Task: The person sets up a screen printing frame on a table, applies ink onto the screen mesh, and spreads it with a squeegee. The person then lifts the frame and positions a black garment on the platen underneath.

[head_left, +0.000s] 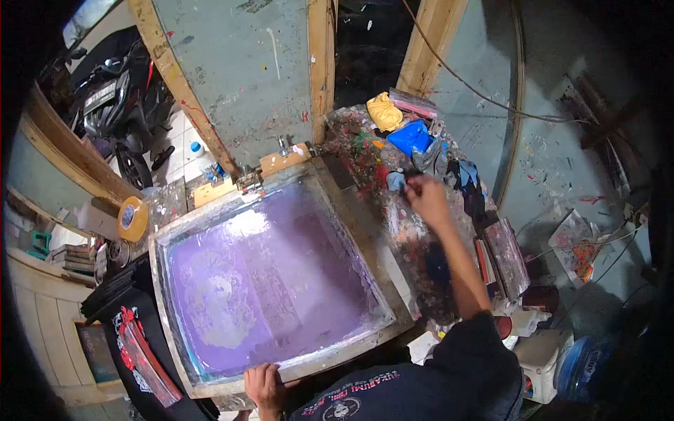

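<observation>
A silk-screen frame (281, 369) with a purple mesh and a pale floral pattern lies tilted across the work table. My left hand (265, 388) grips its near edge, fingers curled over the wood. Stretched out to the right, my right hand (425, 197) is over the paint-stained tabletop with its fingers closed. Something dark shows at those fingertips, too blurred to name. Just left of them lies a light blue cloth (395, 181). Dark and blue rags (469, 184) lie to the right of this hand.
Yellow cloth (384, 111) and a blue plastic bag (411, 137) lie at the table's back. Squeegees (505, 257) lean at the right edge. Hinge clamps (283, 146) line the frame's far side. Left are a tape roll (133, 219) and black fabric with a red-edged squeegee (149, 358).
</observation>
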{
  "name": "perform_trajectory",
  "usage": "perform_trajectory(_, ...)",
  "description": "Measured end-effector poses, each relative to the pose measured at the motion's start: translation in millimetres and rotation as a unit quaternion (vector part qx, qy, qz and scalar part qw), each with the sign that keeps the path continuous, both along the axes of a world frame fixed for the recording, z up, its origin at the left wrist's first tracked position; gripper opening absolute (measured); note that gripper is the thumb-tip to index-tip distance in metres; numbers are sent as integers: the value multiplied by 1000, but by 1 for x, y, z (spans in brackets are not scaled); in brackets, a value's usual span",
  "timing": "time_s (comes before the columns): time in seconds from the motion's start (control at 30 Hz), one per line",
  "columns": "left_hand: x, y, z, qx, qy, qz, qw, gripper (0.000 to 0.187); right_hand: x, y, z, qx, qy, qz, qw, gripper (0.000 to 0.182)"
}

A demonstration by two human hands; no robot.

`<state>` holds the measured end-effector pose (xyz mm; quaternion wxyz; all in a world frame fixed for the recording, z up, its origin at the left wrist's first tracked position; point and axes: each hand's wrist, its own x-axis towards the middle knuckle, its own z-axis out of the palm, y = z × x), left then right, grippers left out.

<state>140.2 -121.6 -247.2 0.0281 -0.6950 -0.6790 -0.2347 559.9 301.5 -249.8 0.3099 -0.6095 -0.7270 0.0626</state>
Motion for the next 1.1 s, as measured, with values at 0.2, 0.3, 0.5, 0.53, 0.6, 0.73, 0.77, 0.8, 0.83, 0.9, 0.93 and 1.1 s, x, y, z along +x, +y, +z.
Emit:
perform_trajectory(0.2, -4, 24, 108, 20, 37, 13, 999, 76, -29, -128, -81, 60, -67, 106, 990, 52)
perform_trajectory(0.3, -10, 56, 175, 59, 48, 16, 997, 77, -17, -160, -134, 10, -78, 138, 987, 59)
perform_trajectory(0.5, -33, 110, 248, 127, -12, 36, 991, 78, -41, -157, -47, -45, -180, 142, 972, 64)
perform_trajectory(0.53, -33, 118, 262, 122, 10, 35, 992, 78, -52, -158, -44, 18, -188, 111, 976, 66)
perform_trajectory(0.6, -36, 129, 278, 125, 47, 48, 990, 78, -50, -157, -48, 19, -198, 123, 972, 70)
perform_trajectory(0.73, -37, 133, 288, 101, 46, 61, 992, 79, -52, -159, -45, -4, -200, 125, 972, 72)
perform_trajectory(0.77, -36, 131, 285, 104, 39, 60, 992, 80, -50, -156, -50, 1, -197, 125, 972, 77)
perform_trajectory(0.8, -35, 128, 280, 109, 42, 57, 992, 80, -52, -156, -47, 1, -202, 123, 972, 74)
perform_trajectory(0.83, -32, 122, 272, 113, 44, 53, 991, 79, -54, -157, -43, 0, -207, 120, 971, 72)
perform_trajectory(0.9, -27, 105, 259, 71, 53, 55, 995, 70, -53, -160, -40, -34, -205, 137, 969, 69)
perform_trajectory(0.93, -21, 96, 248, 79, 43, 46, 995, 68, -48, -157, -41, -66, -197, 156, 966, 69)
perform_trajectory(1.1, -2, 43, 147, 56, 30, 3, 998, 71, 21, -108, -125, 30, -21, 171, 985, 69)
